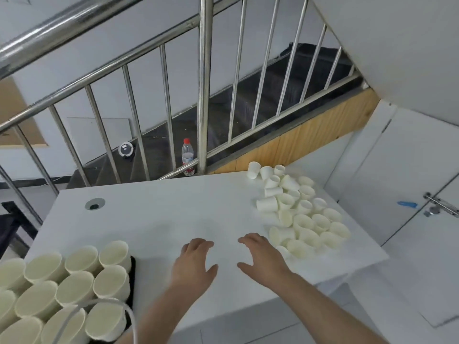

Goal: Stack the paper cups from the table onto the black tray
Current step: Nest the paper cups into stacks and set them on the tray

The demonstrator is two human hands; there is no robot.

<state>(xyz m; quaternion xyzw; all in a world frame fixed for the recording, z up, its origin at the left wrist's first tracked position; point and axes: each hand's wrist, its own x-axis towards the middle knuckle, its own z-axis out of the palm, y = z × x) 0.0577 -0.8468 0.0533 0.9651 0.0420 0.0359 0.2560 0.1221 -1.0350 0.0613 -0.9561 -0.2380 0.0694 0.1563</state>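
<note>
Several white paper cups [301, 214] lie in a loose heap on the right side of the white table [159, 214], some upright, some on their sides. At the near left, upright cups [77, 289] stand packed together on the black tray [132, 281], of which only the right edge shows. My left hand [195, 261] and my right hand [260, 256] hover side by side over the middle of the table, palms down, fingers spread, holding nothing. The right hand is just left of the heap's nearest cups.
A steel stair railing [206, 95] runs behind the table, with a water bottle [188, 156] standing past it. A round cable hole [95, 203] sits in the table's far left. A white cord [129, 311] crosses the tray cups. A white door with a latch [439, 204] is at right.
</note>
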